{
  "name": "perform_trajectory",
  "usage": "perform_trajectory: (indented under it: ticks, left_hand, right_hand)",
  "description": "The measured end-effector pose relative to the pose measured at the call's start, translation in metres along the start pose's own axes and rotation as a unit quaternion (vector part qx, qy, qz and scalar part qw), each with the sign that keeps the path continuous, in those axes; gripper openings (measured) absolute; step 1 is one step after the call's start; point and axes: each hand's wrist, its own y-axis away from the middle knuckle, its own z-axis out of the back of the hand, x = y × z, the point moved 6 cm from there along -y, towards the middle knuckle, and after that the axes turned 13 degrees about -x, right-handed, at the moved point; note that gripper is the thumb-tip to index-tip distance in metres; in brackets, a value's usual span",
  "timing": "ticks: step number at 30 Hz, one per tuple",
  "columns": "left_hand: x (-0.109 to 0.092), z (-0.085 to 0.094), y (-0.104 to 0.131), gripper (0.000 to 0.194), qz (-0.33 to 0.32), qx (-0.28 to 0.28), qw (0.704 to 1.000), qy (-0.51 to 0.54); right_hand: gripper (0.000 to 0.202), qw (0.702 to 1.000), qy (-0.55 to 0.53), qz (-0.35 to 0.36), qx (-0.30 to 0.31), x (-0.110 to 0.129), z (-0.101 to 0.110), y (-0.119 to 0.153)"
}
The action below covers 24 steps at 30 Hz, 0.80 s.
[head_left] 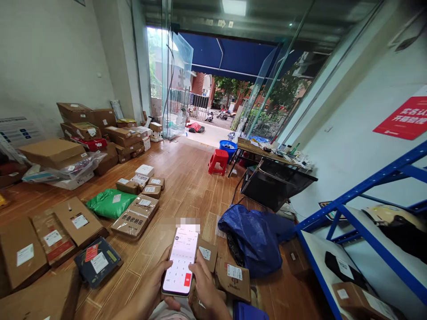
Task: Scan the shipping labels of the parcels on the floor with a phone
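1. Fingers of the left hand [151, 291] curl round the phone [182, 262], gripping its left edge, thumb under its bottom edge.
2. Right hand [208, 289] clasps the phone's right edge, thumb on the lit keypad screen.
3. Phone sits upright between both hands, low in view, above the wooden floor [187, 178].
4. Small labelled boxes [233, 278] lie just beyond the hands, beside a blue bag [253, 235].
5. Parcels [133, 218] spread across the floor to the left.
6. Blue shelving [367, 231] stands right; a red stool [218, 161] and desk [267, 155] sit farther off.
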Motion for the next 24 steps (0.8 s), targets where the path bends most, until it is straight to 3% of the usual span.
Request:
perform_trajectory:
  ticks: [9,15,20,24]
  left_hand:
    - [0.001,-0.016,0.005,0.068,0.002,-0.020,1.000,0.002]
    - [0.016,-0.013,-0.006,0.076,0.023,0.025,0.999,0.009]
    - [0.021,-0.013,-0.010,0.077,0.023,0.052,0.998,-0.001]
    - [0.020,-0.016,-0.007,0.090,0.039,0.071,0.997,0.009]
  right_hand:
    - [0.043,0.999,-0.007,0.030,0.023,0.016,0.009,0.006]
    - [0.071,0.998,0.007,0.047,0.049,0.007,0.013,0.006]
    - [0.061,0.999,-0.015,0.034,0.012,-0.002,0.022,0.004]
    - [0.057,0.999,-0.040,0.018,0.027,0.007,0.023,0.007]
